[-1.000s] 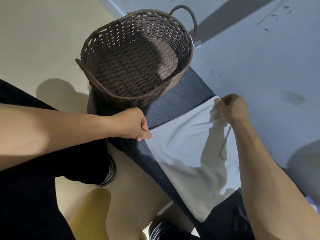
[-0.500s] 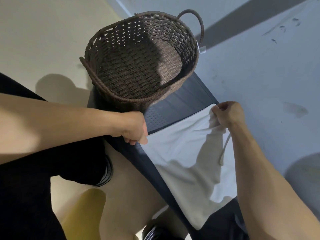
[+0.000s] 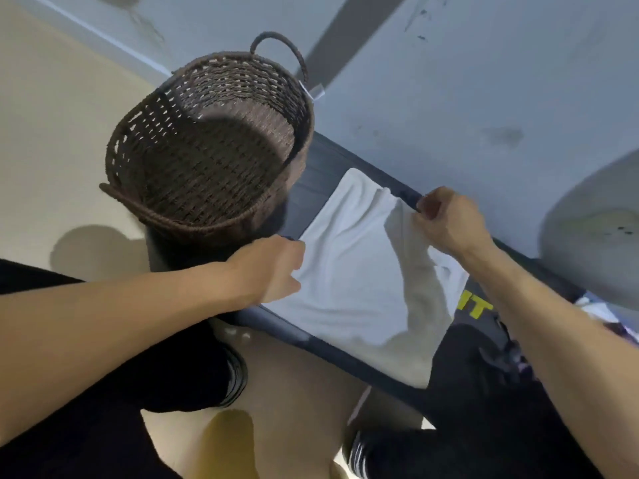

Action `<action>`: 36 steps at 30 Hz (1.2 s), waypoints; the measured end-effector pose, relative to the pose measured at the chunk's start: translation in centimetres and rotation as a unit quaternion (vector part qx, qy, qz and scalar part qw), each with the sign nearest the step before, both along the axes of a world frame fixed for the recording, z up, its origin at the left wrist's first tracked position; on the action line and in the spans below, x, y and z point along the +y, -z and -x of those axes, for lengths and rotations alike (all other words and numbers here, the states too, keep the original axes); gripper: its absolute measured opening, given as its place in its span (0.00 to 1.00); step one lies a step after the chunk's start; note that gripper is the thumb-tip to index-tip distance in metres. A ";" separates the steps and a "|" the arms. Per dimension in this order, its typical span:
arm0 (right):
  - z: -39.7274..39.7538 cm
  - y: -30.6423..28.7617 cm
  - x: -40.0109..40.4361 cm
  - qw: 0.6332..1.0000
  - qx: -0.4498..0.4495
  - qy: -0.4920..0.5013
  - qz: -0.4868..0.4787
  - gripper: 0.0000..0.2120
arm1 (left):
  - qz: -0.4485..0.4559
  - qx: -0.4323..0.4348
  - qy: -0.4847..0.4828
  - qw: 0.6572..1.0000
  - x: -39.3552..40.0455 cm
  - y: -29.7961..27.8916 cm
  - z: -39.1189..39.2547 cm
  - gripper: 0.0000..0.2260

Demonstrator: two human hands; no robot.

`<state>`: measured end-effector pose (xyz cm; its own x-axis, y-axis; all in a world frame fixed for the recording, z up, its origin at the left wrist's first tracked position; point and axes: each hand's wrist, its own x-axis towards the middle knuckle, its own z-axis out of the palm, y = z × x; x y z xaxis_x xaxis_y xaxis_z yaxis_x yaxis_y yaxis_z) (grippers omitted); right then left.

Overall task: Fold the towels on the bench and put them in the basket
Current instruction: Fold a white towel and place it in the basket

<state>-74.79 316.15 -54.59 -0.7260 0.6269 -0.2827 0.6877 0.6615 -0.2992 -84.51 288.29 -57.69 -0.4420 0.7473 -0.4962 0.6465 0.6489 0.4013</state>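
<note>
wicker basket (image 3: 211, 146): brown, woven, stood on the far left end of the table, nothing seen inside, one loop handle at its far rim and one at its near rim.
table (image 3: 311, 174): dark padded top running from far left to near right, yellow letters partly showing by the right forearm.
towel (image 3: 349, 271): white, spread on the table just right of the basket, rumpled, its near part draped over the near edge.
left hand (image 3: 273, 267): fingers curled on the towel's left edge, at the near side of the table.
right hand (image 3: 446, 223): fingers closed, pinching the towel's far right edge, lifting a fold of cloth off the table.
floor (image 3: 52, 133): beige on the left, grey beyond the table.
legs: dark clothing at the near side, a striped shoe on each side.
</note>
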 end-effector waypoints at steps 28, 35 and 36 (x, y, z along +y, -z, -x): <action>-19.9 2.6 -8.9 0.938 -0.095 0.266 0.198 0.16 | 0.084 0.047 0.043 0.994 1.8 -0.2 -2.7 0.24; -19.7 1.6 -7.9 0.926 -0.146 0.246 0.248 0.13 | 0.050 0.095 -0.117 0.987 1.4 0.7 -2.1 0.13; -19.6 1.5 -7.5 0.925 -0.176 0.229 0.246 0.12 | 0.062 0.076 -0.129 0.987 1.3 0.9 -1.9 0.13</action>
<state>-55.21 308.66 -56.06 -0.2237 0.5790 -0.7840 0.9745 0.1192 -0.1901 -82.62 289.57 -58.54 -0.6854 0.5382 -0.4906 0.5005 0.8375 0.2195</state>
